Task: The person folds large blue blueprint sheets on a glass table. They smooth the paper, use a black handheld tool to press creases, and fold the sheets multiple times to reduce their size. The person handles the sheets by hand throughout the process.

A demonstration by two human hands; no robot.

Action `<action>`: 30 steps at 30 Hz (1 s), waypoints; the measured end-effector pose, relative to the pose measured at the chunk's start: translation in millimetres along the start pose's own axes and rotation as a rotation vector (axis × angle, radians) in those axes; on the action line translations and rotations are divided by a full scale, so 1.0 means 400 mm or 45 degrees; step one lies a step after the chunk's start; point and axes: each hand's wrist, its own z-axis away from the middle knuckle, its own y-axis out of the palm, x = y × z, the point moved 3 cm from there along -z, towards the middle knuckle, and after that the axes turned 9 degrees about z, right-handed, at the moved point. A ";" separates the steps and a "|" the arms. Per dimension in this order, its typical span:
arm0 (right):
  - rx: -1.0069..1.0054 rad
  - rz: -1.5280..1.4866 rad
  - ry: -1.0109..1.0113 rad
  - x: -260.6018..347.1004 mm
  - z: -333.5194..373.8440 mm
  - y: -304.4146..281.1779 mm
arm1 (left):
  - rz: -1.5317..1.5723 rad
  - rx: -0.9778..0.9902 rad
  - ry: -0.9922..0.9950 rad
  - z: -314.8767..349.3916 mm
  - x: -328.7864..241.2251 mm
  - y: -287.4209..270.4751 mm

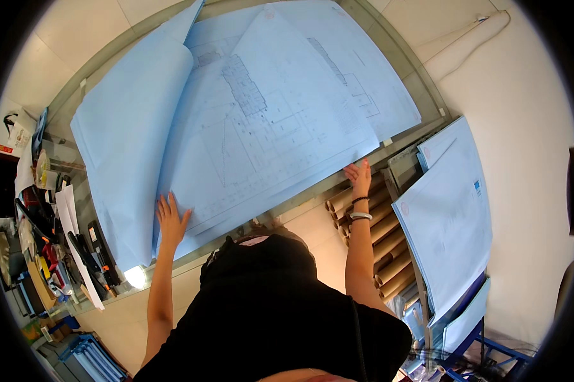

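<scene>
Large blue drawing sheets (pixel 280 121) with fine line plans lie in overlapping layers on a glass-topped table. At the left, one sheet (pixel 128 121) is folded over in a long curl, its plain side up. My left hand (pixel 172 219) rests on the drawing beside this fold, fingers stretched and spread. At the near right edge of the sheets is my right hand (pixel 358 177), its fingers loosely extended and apart. Whether its fingertips touch the paper edge, I cannot tell. Dark beads and a pale bangle (pixel 361 216) circle my right wrist.
Right of me, brown cardboard tubes (pixel 389 232) lie stacked beside a pile of blue sheets (pixel 449 216). Cutters, a white paper strip (pixel 77 239) and assorted tools crowd the table's left end. A thin cable (pixel 484 48) runs across the floor at the far right.
</scene>
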 end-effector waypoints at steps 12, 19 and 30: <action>-0.491 1.249 -0.935 0.032 0.049 0.135 | -0.005 0.099 0.603 -0.011 -0.228 0.095; 0.036 1.768 -0.766 -0.025 0.062 0.149 | -0.051 0.343 1.103 0.016 -0.331 0.183; -0.137 1.733 -0.289 -0.018 -0.227 -0.070 | -0.018 0.412 0.571 0.302 0.034 0.021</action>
